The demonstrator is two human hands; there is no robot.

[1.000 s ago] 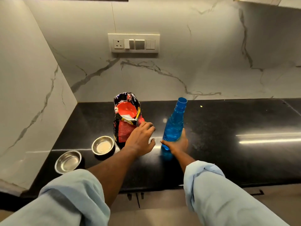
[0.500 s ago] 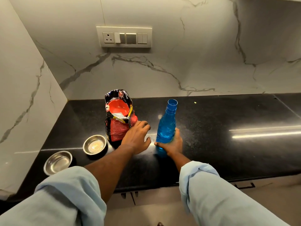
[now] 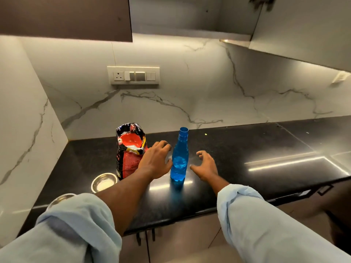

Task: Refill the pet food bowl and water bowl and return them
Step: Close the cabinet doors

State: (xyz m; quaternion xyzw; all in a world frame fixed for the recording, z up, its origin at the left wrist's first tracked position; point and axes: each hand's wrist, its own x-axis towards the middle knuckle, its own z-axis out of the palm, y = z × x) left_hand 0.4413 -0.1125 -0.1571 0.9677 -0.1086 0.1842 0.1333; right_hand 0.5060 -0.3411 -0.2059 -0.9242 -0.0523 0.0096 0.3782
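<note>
I have only one view, from the camera on the person's head. It faces forward and down on the black table [image 3: 256, 145], so near that the left hand [image 3: 155, 160] and the right hand [image 3: 206, 166] sit mid-frame and the sleeves [image 3: 256, 224] fill the lower edge. The wide lens takes also the marble wall [image 3: 209, 92] and the cupboards [image 3: 66, 16] above.

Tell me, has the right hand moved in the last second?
Yes. Earlier the right hand gripped the bottle near its base; now it has let go and lies to the bottle's right, apart from it, fingers spread.
</note>
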